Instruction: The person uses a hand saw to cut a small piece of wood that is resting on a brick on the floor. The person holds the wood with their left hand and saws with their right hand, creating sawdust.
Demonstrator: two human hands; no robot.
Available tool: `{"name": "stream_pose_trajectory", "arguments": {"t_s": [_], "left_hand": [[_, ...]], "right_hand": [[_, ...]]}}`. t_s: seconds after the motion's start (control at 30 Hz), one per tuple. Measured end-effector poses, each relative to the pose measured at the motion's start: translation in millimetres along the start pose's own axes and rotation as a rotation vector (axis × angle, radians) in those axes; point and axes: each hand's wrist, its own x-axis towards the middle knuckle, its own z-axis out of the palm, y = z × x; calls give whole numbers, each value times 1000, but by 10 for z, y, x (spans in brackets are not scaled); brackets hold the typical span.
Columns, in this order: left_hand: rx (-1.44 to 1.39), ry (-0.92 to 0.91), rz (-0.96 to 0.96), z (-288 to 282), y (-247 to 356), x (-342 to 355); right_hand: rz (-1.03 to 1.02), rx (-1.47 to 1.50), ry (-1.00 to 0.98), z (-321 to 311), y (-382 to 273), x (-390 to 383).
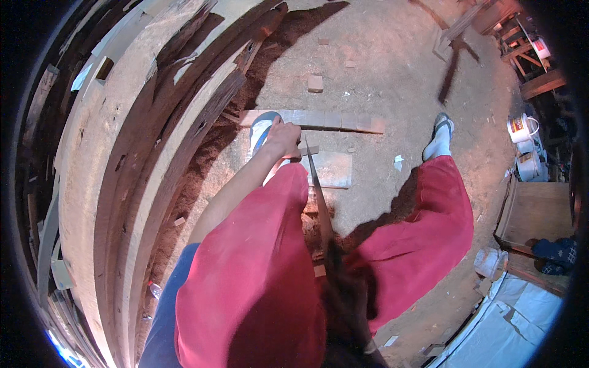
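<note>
My left hand [284, 138] is down beside my left shoe [262, 130], its fingers closed on a small strip of wood [310, 150] that sticks out to the right. A hand saw [318, 193] stands between my knees, its narrow tip next to that strip. My right hand [348, 279], in deep shadow, is closed around the saw's near end; its fingers are hard to make out. Under the left shoe runs a long wooden bar [331, 120] lying across the ground. A pale flat board [334, 170] lies just nearer than the bar.
Large timber beams [110, 184] rise close on my left. A small wood block [315, 84] lies on the dusty ground ahead. White buckets [522, 130], a wooden panel [537, 210] and a pale sheet [509, 331] are at the right. My right shoe [438, 135] is planted right of the bar.
</note>
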Motion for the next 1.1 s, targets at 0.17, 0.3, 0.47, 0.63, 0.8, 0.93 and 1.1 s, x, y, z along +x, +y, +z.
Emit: {"name": "stream_pose_trajectory", "arguments": {"t_s": [0.17, 0.3, 0.47, 0.63, 0.8, 0.93, 1.1], "left_hand": [[35, -51, 11, -9, 42, 51], [74, -33, 12, 39, 25, 132], [63, -53, 6, 50, -1, 95], [27, -77, 7, -83, 40, 45], [30, 7, 4, 83, -83, 111], [19, -66, 32, -16, 20, 53], [44, -65, 31, -60, -28, 23]], "right_hand": [[-143, -235, 9, -311, 86, -149], [-686, -500, 258, 11, 336, -45], [-102, -166, 41, -96, 53, -93], [-143, -200, 128, -295, 265, -110], [-98, -124, 304, -180, 372, 132], [16, -43, 228, -140, 200, 76], [41, -164, 41, -346, 69, -84]]}}
